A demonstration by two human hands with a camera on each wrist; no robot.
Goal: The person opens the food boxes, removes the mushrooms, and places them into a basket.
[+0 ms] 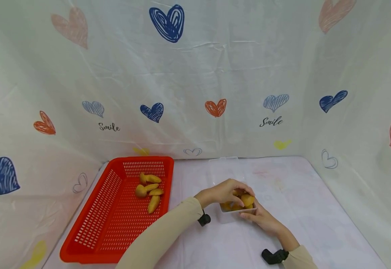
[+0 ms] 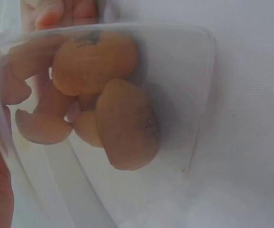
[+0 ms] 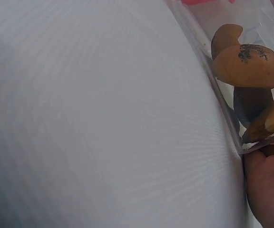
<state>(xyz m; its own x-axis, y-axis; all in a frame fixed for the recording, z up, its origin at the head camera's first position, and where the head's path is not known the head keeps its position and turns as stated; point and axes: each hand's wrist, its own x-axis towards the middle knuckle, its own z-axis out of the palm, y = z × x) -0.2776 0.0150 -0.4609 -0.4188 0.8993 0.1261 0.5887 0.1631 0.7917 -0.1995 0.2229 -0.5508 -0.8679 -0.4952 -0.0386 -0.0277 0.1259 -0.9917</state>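
Head view: a person's left hand (image 1: pixel 227 192) bends over a clear box (image 1: pixel 227 216) on the white-covered worktop (image 1: pixel 320 216), thumb and fingers curved round a mushroom (image 1: pixel 248 200) at the rim, though how firmly it is held cannot be told. The right hand (image 1: pixel 266 221) grips the box at its right side, thumb by the near right corner. The step in hand appears to be packing mushrooms from basket to box; the next move probably calls for settling this piece among the others and letting go gently, with the box kept steady.

Left of the box, a red basket (image 1: pixel 118 224) stands along the worktop's left edge, its far side close to the far left corner. Basket mushrooms (image 1: pixel 153 203) lie in a loose cluster by its right wall, toward the far right corner, the near part of its slotted floor bare. A clear lid (image 1: pixel 227 172), faint against the cloth, seems to lie behind the box toward the worktop's far edge; whether the two are joined is hard to tell. Left wrist view: box mushrooms (image 2: pixel 127 126) rest against one another behind the clear wall, dark marks on two rounded caps, with space beside them
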